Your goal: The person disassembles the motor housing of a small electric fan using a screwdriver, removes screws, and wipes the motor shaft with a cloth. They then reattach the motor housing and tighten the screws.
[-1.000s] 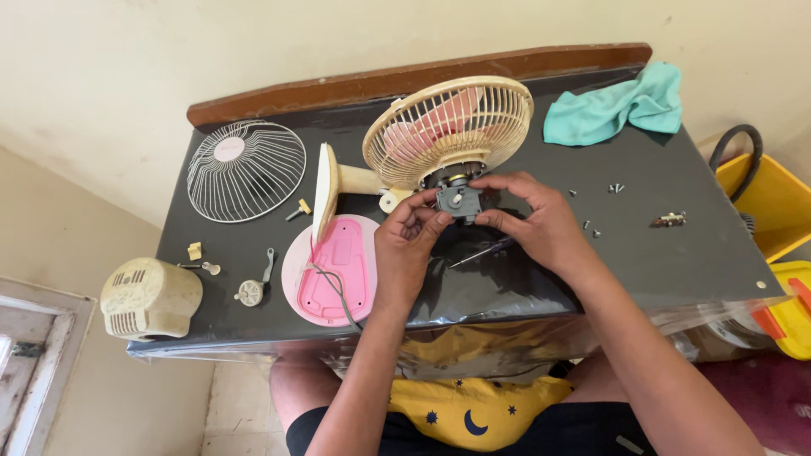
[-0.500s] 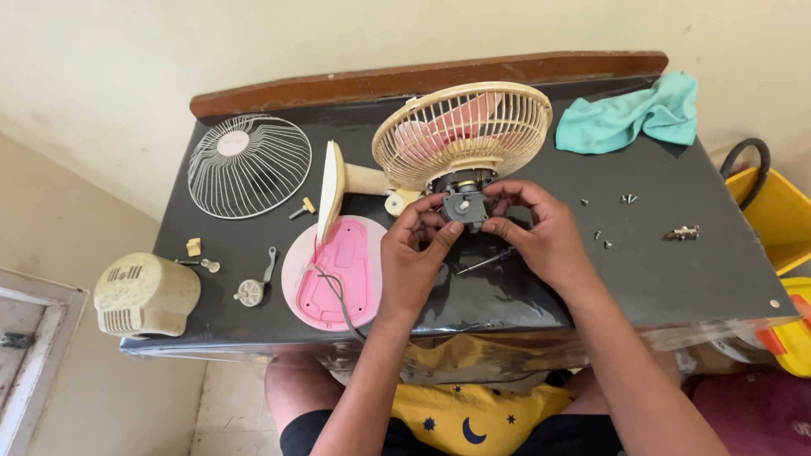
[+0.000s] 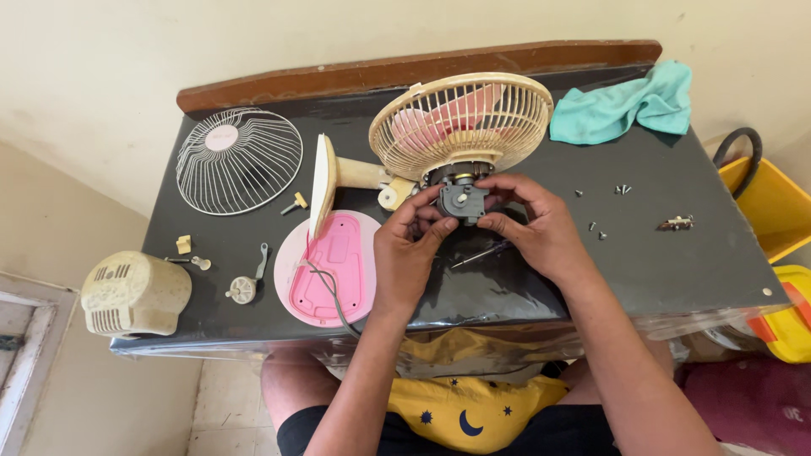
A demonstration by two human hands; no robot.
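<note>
Both hands on grey motor block behind fan cage, mid-desk.

Left hand [image 3: 405,253] and right hand [image 3: 541,228] both pinch the small grey plastic gearbox [image 3: 463,201], boxy, matte, sitting just under the round cream ribbed fan cage [image 3: 460,118] with pink blades inside. Dark glossy desk [image 3: 659,270]. At 9 o'clock of the hands: pink oval base plate [image 3: 334,266], cream stand [image 3: 325,181]. At 10 o'clock: white wire front grille [image 3: 239,159], flat. At 8 o'clock: cream vented motor cover [image 3: 133,293]. At 3 o'clock: loose small screws [image 3: 596,226]. At 1 o'clock: crumpled teal cloth [image 3: 621,105]. Thin screwdriver [image 3: 477,255] lies between the wrists.
</note>
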